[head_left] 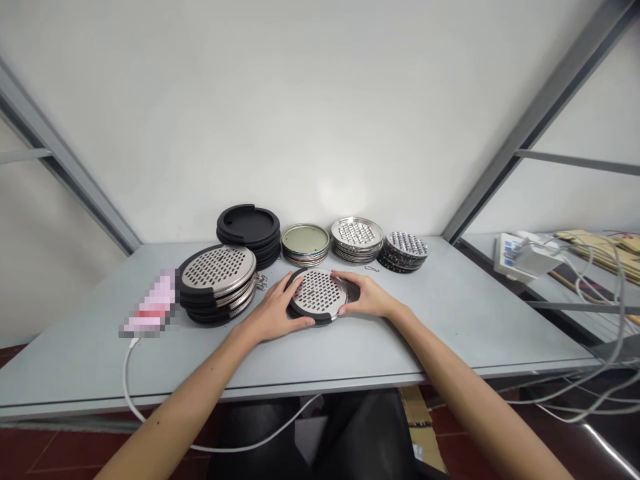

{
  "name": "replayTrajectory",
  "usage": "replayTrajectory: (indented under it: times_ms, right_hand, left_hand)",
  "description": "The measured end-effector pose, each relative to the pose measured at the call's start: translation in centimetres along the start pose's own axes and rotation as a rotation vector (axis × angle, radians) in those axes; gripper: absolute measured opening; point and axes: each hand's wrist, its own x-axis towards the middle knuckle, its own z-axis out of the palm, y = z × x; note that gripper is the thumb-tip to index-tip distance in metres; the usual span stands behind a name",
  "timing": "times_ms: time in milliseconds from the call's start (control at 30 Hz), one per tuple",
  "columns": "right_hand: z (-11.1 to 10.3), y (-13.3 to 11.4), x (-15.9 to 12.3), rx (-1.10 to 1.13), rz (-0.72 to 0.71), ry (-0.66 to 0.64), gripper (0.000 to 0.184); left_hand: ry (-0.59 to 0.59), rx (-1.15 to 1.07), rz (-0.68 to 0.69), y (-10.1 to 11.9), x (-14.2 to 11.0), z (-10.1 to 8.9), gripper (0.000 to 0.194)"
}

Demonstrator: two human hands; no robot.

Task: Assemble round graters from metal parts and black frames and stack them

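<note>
In front of me on the table lies a round grater, a silver perforated disc with a black rim around its left side. My left hand is curled round that black rim, thumb at the front and fingers on top. From the other side my right hand grips the metal edge between thumb and fingers. Close by on the left is a stack of similar rimmed graters, with small chains at its side. A small metal hook lies behind my right hand.
Along the wall stand stacks of black rims, olive round plates, silver rings with grater discs and bare grater discs. A blurred-out pink item with a white cable lies left. A power strip sits right.
</note>
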Motion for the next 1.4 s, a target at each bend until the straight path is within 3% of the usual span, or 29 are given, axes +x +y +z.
replayTrajectory:
  times_ms: [300,600,833,1267,1400]
  right_hand:
    - [0.0,-0.5,-0.1,-0.035,-0.016,0.009,0.097]
    - [0.1,-0.6,-0.1,-0.001,-0.026,-0.008,0.096]
    - [0.2,-1.0,-0.1,0.032,-0.033,0.001,0.097]
    - [0.4,-0.7,0.1,0.017,-0.031,-0.009,0.097]
    - [0.0,-0.7,0.1,0.033,-0.052,-0.027,0.081]
  left_hand:
    - [0.082,-0.057,-0.023,-0.3,0.4,0.3,0.128]
    - [0.096,-0.019,0.073,-0.2,0.5,0.0,0.115]
    - [0.085,-0.002,0.092,-0.4,0.5,-0.3,0.116]
    - [-0.014,0.05,0.007,-0.1,0.0,-0.5,0.11]
    - [0.036,0.044,-0.014,-0.1,0.2,-0.7,0.096]
